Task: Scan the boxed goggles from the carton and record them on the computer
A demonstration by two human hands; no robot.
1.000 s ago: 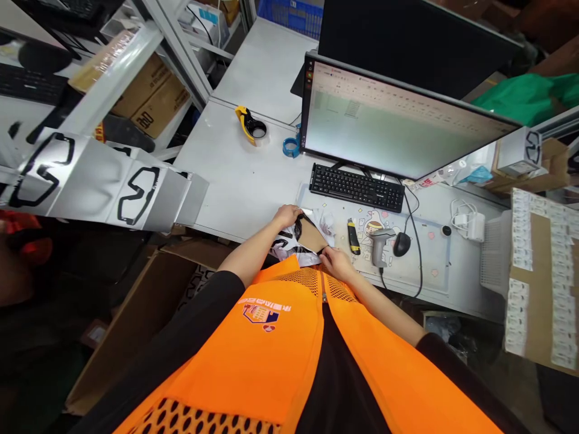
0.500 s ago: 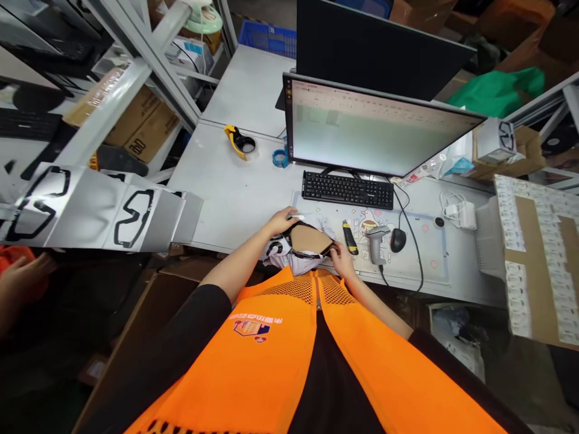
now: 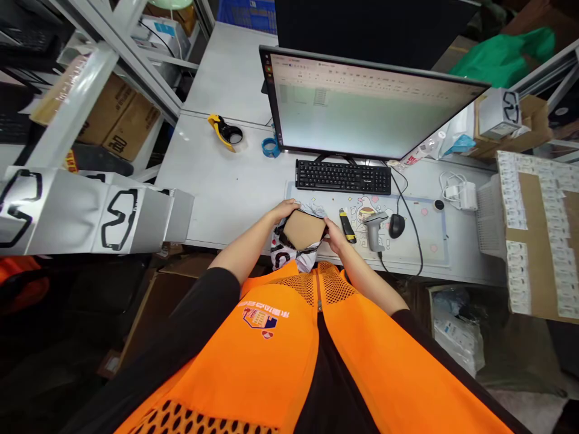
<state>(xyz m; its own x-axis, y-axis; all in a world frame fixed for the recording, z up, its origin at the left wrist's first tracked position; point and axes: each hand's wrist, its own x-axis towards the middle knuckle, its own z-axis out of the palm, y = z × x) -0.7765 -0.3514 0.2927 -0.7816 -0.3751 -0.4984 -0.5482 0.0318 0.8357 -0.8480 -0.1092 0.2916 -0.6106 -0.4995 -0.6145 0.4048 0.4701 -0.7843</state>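
Observation:
A small brown cardboard box (image 3: 303, 229) sits partly inside a white plastic mailer bag with black print (image 3: 284, 255) at the desk's front edge. My left hand (image 3: 284, 211) curls over the box's far left corner and the bag's rim. My right hand (image 3: 335, 235) grips the right side of the box and bag. Both hands are closed on the parcel. The bag's lower end hangs over the desk edge against my orange vest.
A yellow-black utility knife (image 3: 346, 225), a grey barcode scanner (image 3: 375, 229) and a black mouse (image 3: 397, 225) lie on the desk mat right of my hands. Behind are a keyboard (image 3: 342, 177), monitor (image 3: 362, 108), tape dispenser (image 3: 222, 130) and blue tape roll (image 3: 270, 147). Labelled cartons (image 3: 538, 235) stand at right.
The brown box has turned flatter and sits deeper between my hands, with the bag pulled round it. My right hand moved from the bag's near edge up to the box's right side.

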